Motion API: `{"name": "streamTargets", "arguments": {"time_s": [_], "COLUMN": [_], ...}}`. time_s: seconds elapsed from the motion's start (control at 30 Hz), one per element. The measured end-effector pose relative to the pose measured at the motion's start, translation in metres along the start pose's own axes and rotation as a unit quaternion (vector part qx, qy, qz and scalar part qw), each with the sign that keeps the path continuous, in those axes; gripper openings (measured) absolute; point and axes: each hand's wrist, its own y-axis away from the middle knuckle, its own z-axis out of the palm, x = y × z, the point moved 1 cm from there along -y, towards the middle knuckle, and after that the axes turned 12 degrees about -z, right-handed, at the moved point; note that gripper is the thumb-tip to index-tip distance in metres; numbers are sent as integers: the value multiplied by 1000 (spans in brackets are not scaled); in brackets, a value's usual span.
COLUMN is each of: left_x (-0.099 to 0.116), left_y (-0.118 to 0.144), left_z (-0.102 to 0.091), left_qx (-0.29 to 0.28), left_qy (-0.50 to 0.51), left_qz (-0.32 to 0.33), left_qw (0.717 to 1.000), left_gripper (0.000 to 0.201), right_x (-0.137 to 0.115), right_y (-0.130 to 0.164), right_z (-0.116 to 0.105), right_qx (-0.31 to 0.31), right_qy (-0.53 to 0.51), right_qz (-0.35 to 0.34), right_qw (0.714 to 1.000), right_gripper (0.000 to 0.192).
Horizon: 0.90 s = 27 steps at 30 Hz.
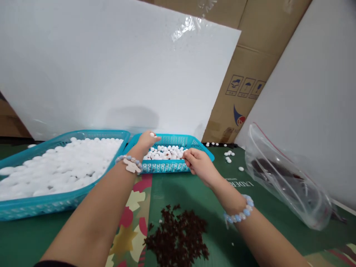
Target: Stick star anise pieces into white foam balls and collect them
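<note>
My left hand [146,142] reaches over the near rim of a small turquoise basket [194,142] and pinches a small white bead between thumb and fingers. The basket holds several white beads [165,152], some with dark centres. My right hand [198,163] hovers at the basket's near right corner, fingers curled together; whether it holds anything is hidden. Both wrists wear beaded bracelets. A heap of small dark brown pieces [178,237] lies on the green table between my forearms.
A larger turquoise basket [41,205] heaped with white beads sits at the left. A clear zip bag [283,178] with dark pieces lies at the right. Loose white beads [228,155] dot the table. White boards and cardboard boxes stand behind.
</note>
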Motion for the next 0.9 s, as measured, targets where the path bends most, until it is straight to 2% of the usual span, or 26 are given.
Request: {"name": "streamTargets", "arguments": {"time_s": [0.1,0.2,0.3,0.43,0.5,0.6,0.77,0.9], "left_x": [3,8,15,20,21,23,26,28], "left_y": [1,16,40,73,85,97,111,119], "left_z": [-2,-4,-4,-2,-1,0,-2,-2], "left_qx": [-13,-56,-115,-182,-211,-244,-286,-296], "left_qy": [35,93,151,203,218,232,280,287], "left_qz": [-2,11,35,63,74,88,110,114], "left_qw": [999,994,981,960,950,938,910,904], "left_gripper": [19,16,7,10,8,5,8,9], "right_x": [-2,-8,-20,-37,-43,-50,-60,-61], "right_y": [0,0,0,1,3,7,16,18], "right_z": [-2,-5,-9,-15,-17,-19,-20,-17], "right_qx": [9,13,19,42,52,50,71,71], "right_qy": [-43,-89,-133,-170,-180,-173,-84,-39], "right_qz": [40,53,41,5,-33,-128,-287,-355], "right_qw": [998,995,990,985,982,975,952,931], "right_gripper": [16,12,6,6,6,5,10,11]}}
